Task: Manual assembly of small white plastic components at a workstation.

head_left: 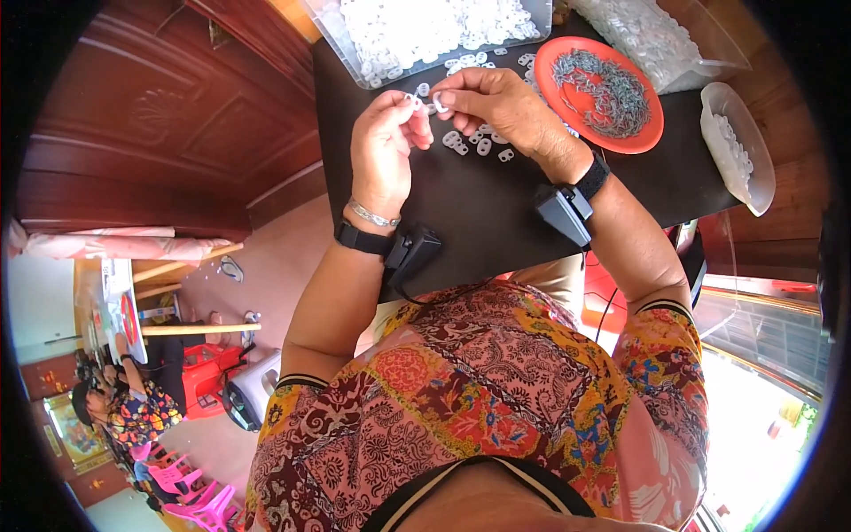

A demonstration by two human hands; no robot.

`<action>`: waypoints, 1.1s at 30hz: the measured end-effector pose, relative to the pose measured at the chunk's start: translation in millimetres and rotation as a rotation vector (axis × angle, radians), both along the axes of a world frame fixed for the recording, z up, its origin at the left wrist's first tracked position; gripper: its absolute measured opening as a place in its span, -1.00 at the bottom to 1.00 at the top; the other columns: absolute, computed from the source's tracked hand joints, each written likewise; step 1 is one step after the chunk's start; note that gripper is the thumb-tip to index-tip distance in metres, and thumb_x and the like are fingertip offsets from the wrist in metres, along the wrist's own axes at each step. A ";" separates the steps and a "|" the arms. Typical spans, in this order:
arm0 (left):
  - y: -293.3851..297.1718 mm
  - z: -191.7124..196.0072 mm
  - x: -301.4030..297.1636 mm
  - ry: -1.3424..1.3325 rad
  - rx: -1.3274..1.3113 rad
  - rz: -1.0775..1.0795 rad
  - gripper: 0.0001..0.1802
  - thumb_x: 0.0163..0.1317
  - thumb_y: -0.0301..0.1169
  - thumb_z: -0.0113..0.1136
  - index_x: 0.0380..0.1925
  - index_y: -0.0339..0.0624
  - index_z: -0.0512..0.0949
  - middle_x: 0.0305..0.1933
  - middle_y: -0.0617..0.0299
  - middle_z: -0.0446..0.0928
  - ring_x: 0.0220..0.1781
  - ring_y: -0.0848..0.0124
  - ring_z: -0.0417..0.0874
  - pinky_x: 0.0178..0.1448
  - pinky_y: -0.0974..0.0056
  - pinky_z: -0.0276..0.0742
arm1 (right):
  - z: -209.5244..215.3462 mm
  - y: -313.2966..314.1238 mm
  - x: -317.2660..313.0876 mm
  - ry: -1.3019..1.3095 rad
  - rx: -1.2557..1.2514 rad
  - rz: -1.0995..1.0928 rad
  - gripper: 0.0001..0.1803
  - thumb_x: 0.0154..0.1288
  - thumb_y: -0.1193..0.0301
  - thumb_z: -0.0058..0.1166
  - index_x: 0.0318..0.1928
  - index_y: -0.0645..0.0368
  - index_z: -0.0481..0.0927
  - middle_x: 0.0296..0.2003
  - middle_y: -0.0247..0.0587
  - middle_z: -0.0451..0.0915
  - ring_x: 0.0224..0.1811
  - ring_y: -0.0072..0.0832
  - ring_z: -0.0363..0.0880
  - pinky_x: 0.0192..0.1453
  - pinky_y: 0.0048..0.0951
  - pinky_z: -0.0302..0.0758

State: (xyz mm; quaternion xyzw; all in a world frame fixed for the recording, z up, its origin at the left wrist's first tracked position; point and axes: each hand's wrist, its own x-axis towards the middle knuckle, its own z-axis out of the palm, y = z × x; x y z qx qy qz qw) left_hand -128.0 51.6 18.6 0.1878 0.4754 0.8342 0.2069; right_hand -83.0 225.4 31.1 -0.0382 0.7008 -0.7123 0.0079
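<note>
Over the far part of the dark table, my two hands are raised close together. My left hand (381, 146) pinches a small white plastic piece (412, 102) between thumb and fingertips. In the fingertips of my right hand (514, 108) is another small white piece (440, 103), almost touching the first. Whether the two are joined I cannot tell. Below the hands lie several loose white oval pieces with two holes (484, 146). To the right of my right hand, a red plate (651, 124) carries a heap of small grey metal parts (607, 96).
A clear bin (363, 71) full of white pieces stands at the table's far edge. A bag of pale pieces (638, 40) lies behind the plate, and a translucent tub (758, 173) sits at the right edge. Another person (133, 403) is at a table far left, near pink chairs (199, 505).
</note>
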 end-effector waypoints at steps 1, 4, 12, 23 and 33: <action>0.4 0.5 1.5 0.056 -0.074 0.046 -0.85 0.20 -0.39 0.01 -0.43 -0.23 0.49 -0.53 0.27 0.47 -0.52 0.51 0.45 -0.41 0.43 0.34 | -1.4 1.8 -0.4 0.004 -0.002 -0.003 -0.71 0.29 0.37 0.08 -0.04 0.25 0.57 -0.44 -0.46 0.53 -0.43 -0.75 0.45 -0.31 -0.68 0.44; 1.3 5.2 5.2 0.092 -0.161 0.106 -0.82 0.20 -0.37 0.04 -0.46 -0.25 0.51 -0.55 0.30 0.48 -0.54 0.55 0.44 -0.41 0.47 0.33 | -5.1 6.8 -2.0 0.032 -0.036 -0.015 -0.72 0.29 0.35 0.10 -0.06 0.24 0.58 -0.41 -0.43 0.55 -0.41 -0.73 0.46 -0.27 -0.68 0.45; 3.3 6.7 9.4 0.186 -0.270 0.172 -0.80 0.21 -0.37 0.04 -0.49 -0.25 0.52 -0.56 0.31 0.47 -0.54 0.59 0.44 -0.42 0.50 0.30 | -2.6 8.8 -0.6 0.055 -0.156 0.017 -0.77 0.24 0.46 0.08 -0.10 0.28 0.54 -0.37 -0.35 0.59 -0.41 -0.68 0.49 -0.30 -0.64 0.47; 2.2 6.1 13.3 0.287 -0.358 0.142 -0.78 0.27 -0.36 -0.02 -0.46 -0.24 0.51 -0.57 0.34 0.44 -0.53 0.60 0.40 -0.40 0.51 0.26 | 1.8 8.7 1.8 0.032 -0.200 0.049 -0.77 0.24 0.40 0.13 -0.13 0.25 0.55 -0.38 -0.40 0.58 -0.40 -0.71 0.49 -0.31 -0.68 0.45; 3.8 5.4 14.7 0.254 -0.357 0.179 -0.80 0.25 -0.40 0.04 -0.50 -0.26 0.49 -0.54 0.32 0.46 -0.54 0.62 0.41 -0.44 0.52 0.32 | 2.8 8.1 2.6 0.108 0.007 0.040 -0.74 0.27 0.42 0.11 -0.07 0.29 0.53 -0.36 -0.37 0.58 -0.38 -0.72 0.47 -0.22 -0.65 0.46</action>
